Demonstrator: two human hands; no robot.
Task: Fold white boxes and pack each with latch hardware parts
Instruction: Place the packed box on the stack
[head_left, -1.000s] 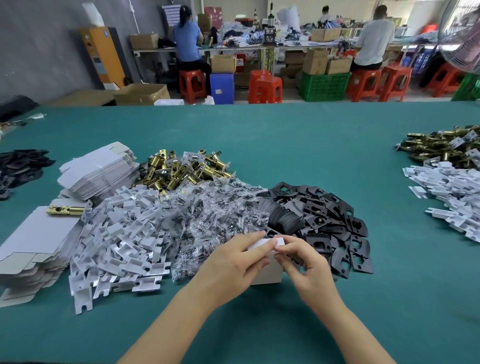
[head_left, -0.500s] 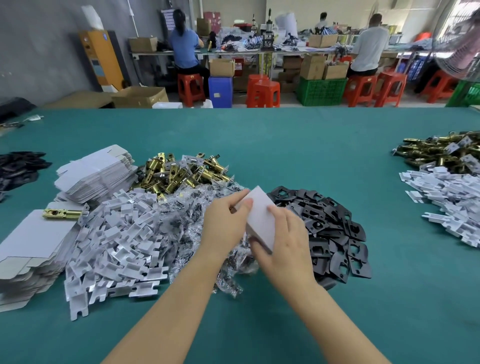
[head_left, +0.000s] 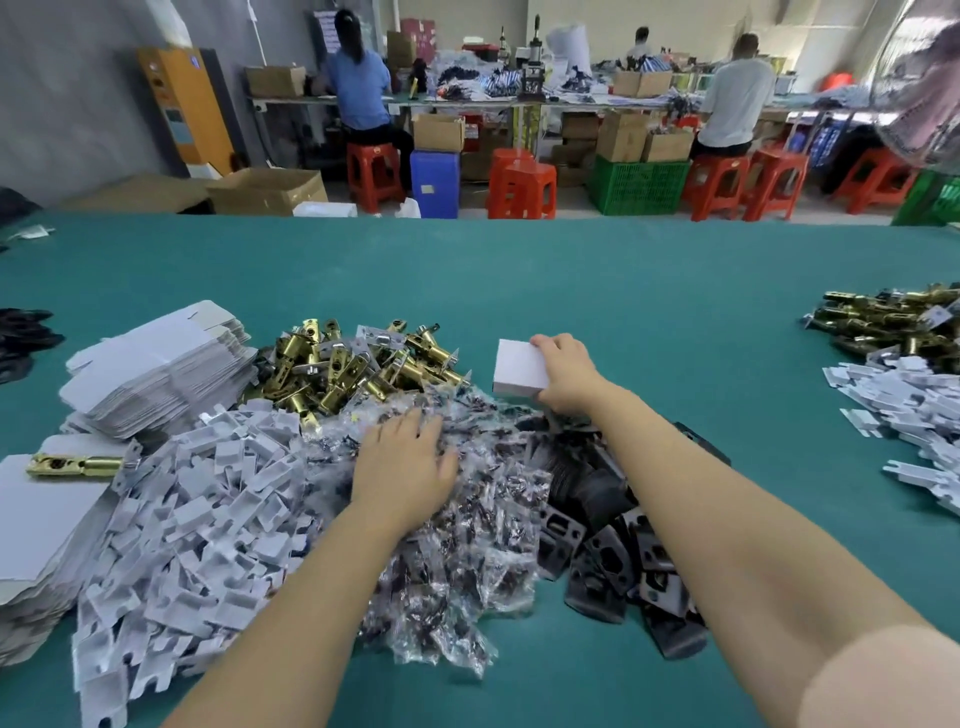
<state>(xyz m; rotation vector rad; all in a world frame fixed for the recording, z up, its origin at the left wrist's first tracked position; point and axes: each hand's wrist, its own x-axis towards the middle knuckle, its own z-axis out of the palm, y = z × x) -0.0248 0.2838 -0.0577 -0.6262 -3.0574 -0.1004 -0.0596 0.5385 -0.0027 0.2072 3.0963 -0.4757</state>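
My right hand (head_left: 566, 374) grips a closed white box (head_left: 519, 368) and holds it out over the green table, just beyond the piles. My left hand (head_left: 402, 467) rests palm down with fingers spread on the heap of clear plastic screw bags (head_left: 467, 545). Brass latch bolts (head_left: 358, 366) lie piled behind the bags. Black metal plates (head_left: 613, 551) lie under my right forearm. White cardboard inserts (head_left: 208, 525) spread to the left of the bags. Flat unfolded white boxes (head_left: 156, 366) are stacked at the left.
A second stack of flat boxes (head_left: 36, 525) carries one brass latch (head_left: 72, 464) at the near left. More brass latches (head_left: 893, 319) and white inserts (head_left: 904, 405) lie at the right edge. Bare green table (head_left: 519, 280) stretches beyond the piles. People sit at benches behind.
Both hands were closing the white box near me. Now my right hand alone has carried it forward past the piles, and my left hand has let go and dropped onto the screw bags.
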